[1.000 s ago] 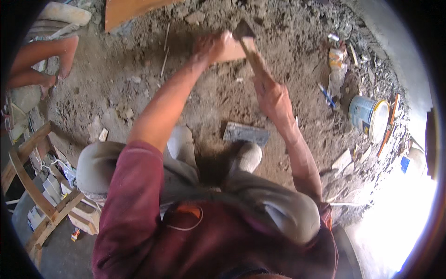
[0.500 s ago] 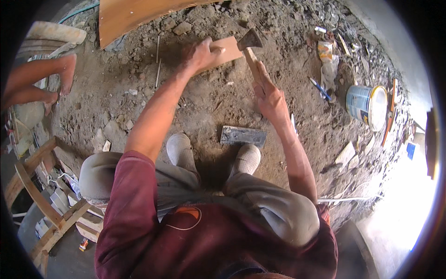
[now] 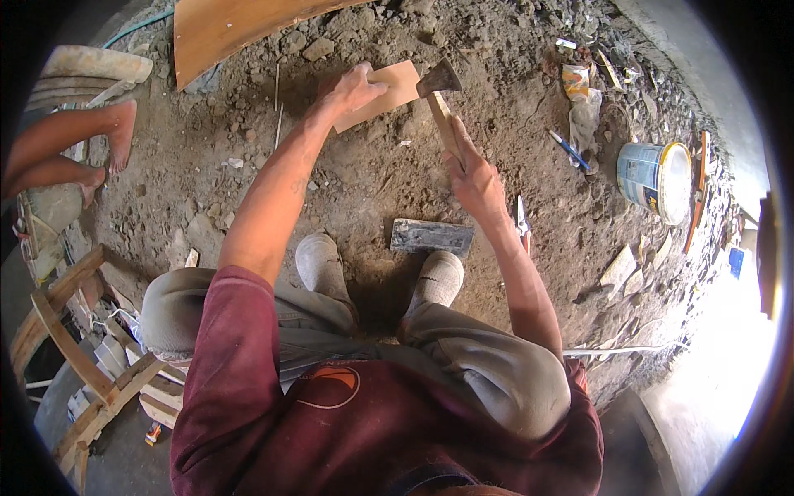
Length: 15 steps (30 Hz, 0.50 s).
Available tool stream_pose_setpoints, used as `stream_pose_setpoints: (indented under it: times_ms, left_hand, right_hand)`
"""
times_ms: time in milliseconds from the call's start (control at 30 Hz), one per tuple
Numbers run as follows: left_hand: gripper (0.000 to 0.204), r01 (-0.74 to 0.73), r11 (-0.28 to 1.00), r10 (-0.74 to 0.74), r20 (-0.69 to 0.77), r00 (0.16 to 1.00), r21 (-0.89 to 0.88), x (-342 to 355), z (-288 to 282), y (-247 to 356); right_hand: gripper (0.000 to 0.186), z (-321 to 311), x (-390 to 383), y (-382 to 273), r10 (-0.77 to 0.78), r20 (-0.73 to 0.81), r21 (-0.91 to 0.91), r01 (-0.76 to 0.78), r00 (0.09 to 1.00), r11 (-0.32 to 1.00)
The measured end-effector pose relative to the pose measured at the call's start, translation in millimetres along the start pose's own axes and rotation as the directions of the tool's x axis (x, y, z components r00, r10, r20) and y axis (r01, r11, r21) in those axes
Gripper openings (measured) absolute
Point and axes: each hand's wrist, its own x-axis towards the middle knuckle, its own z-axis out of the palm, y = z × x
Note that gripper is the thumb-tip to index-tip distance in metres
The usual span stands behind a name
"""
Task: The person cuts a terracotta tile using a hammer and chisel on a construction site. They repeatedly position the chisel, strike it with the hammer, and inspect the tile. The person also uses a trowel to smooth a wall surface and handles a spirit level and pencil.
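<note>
My left hand (image 3: 351, 89) grips a flat tan board (image 3: 393, 95) above the dirt. A hatchet is in my right hand (image 3: 473, 180), its wooden handle (image 3: 442, 116) pointing away from me and its dark metal head (image 3: 440, 80) at the board's right end; whether the two touch I cannot tell. A grey, stained flat slab (image 3: 430, 237) lies in front of my slippered feet. Beside my right forearm lies a pointed tool (image 3: 521, 215) with a red handle, partly hidden by the arm.
Another person's bare legs (image 3: 78, 128) are at left, above a wooden frame (image 3: 73, 347) with scraps. An orange panel (image 3: 240, 29) lies at the top. At right are a paint bucket (image 3: 649, 182), a blue pen-like item (image 3: 569, 150), rubble and a pale wall (image 3: 711, 74).
The hatchet head has moved toward me. My left hand and the board have shifted left, and more of the board shows. The pointed tool beside my right forearm is more uncovered.
</note>
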Motion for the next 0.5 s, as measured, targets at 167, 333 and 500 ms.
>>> stream_pose_setpoints:
  times_ms: [167,333,500]
  left_hand:
    - [0.048,0.202,0.967,-0.196,0.048,0.979,-0.154,-16,-8,6]
    - [0.041,0.195,0.894,-0.245,-0.075,0.967,-0.403,-39,13,-5]
    - [0.039,0.062,0.995,-0.086,-0.358,0.93,-0.079,-33,31,-14]
  right_hand:
    - [0.065,7,-4,-7,-0.068,-0.032,0.044,0.069,0.997,0.997]
    - [0.065,8,-1,-18,-0.071,0.004,0.115,0.07,0.997,0.991]
    - [0.065,3,7,-38,-0.095,0.11,0.048,0.091,0.989,0.995]
